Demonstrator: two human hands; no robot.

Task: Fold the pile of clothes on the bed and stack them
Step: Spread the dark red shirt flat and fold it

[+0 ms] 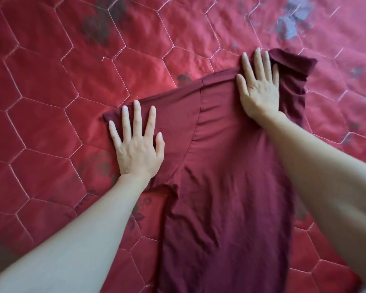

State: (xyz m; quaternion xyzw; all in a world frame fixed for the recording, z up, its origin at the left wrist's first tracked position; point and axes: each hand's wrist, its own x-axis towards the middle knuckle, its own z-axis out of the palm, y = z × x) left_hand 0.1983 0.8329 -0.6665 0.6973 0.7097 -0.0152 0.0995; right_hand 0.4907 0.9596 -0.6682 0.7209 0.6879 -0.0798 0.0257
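A dark maroon garment [226, 176] lies spread flat on the bed, its top edge pointing away from me and its body running down to the bottom of the view. My left hand [137, 149] presses flat on the garment's left sleeve, fingers straight and spread. My right hand [260, 92] presses flat near the garment's upper right, fingers straight. Just right of that hand the right sleeve [294, 68] lies folded and rumpled. My right forearm covers part of the garment's right side.
The bed is covered by a red quilted bedspread [72, 70] with pale hexagon stitching and faded dark flower prints. Bedspread surrounds the garment to the left, far side and right. No other clothes are in view.
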